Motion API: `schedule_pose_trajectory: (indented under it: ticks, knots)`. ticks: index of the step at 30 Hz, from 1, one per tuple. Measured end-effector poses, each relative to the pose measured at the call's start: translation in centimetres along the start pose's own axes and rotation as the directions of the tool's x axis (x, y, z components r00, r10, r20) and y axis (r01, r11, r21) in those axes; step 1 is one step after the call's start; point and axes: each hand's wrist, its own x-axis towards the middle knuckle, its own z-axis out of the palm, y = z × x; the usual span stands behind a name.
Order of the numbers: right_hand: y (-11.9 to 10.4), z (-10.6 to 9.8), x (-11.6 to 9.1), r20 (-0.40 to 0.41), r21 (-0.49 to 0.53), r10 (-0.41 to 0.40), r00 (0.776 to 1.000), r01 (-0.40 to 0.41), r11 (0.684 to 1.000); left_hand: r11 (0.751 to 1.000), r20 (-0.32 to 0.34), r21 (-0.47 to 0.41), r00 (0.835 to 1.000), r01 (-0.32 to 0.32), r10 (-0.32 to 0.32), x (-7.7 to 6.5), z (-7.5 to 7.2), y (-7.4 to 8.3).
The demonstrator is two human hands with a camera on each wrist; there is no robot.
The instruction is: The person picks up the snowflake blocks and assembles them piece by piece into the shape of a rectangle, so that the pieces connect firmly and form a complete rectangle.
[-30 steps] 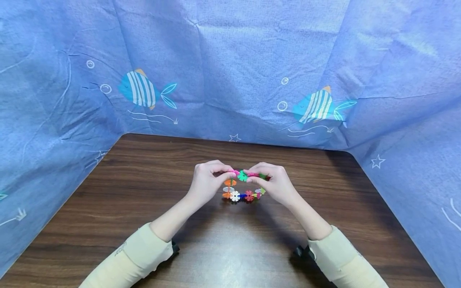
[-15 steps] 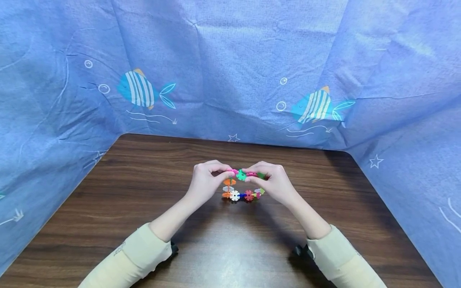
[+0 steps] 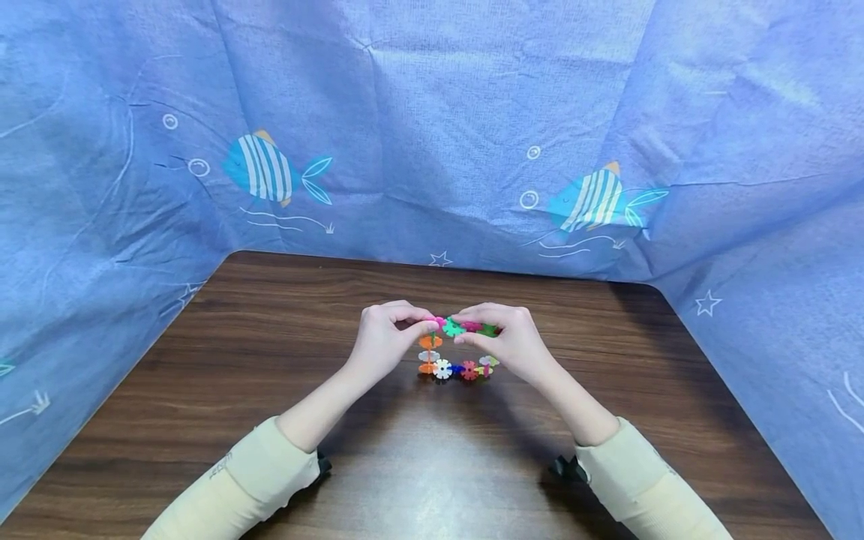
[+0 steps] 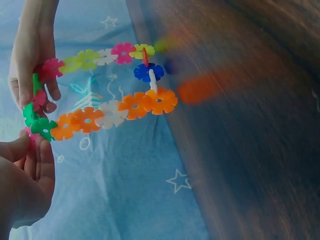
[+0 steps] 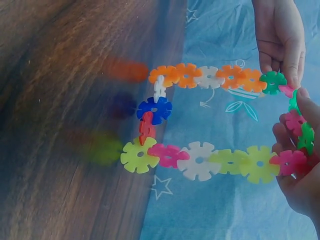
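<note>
Plastic snowflake discs are joined into a four-sided loop [image 3: 442, 369], standing upright with its lower row close over the table. Its left side is orange and white, as the orange disc [image 4: 134, 105] shows in the left wrist view. Yellow-green, white and pink discs [image 5: 199, 160] form the other side. Blue, white and red pieces run along the bottom. My left hand [image 3: 388, 337] pinches a pink disc [image 3: 440, 322] at the top left corner. My right hand [image 3: 516, 341] pinches the green disc [image 3: 453, 327] beside it, partly covering the top row.
The loop is over a dark wood-grain table [image 3: 297, 300] with a glossy reflection near the front. A blue cloth [image 3: 432, 112] printed with fish hangs behind and at both sides. Dark wrist devices [image 3: 567, 469] show by the cuffs.
My right fingertips have shifted slightly left over the green disc. The loop's lower row has moved a little to the right; my left hand keeps nearly the same place.
</note>
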Motion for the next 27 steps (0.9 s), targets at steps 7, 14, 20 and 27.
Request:
schedule_pose_trajectory:
  ticks: [7, 14, 20, 27]
  knots:
    - [-0.5, -0.3, -0.1, 0.011, 0.048, 0.078, 0.997, -0.078, 0.996, 1.0, 0.012, -0.007, 1.0, -0.005, 0.005, 0.1, 0.2, 0.3]
    - [-2.9, -0.8, 0.1, 0.028, 0.083, 0.123, 0.992, -0.125, 0.989, 0.999, -0.014, 0.002, 0.999, -0.043, 0.043, -0.2, 0.3, 0.4]
    - [-3.2, -1.0, 0.0, 0.037, 0.089, 0.101, 0.994, -0.104, 0.991, 0.996, -0.032, 0.0, 0.996, -0.085, 0.084, -0.3, 0.4, 0.5]
    - [-3.1, -0.9, -0.1, 0.039, 0.098, 0.077, 0.996, -0.08, 0.992, 0.993, -0.024, 0.022, 0.993, -0.112, 0.113, -0.4, 0.6, 0.5]
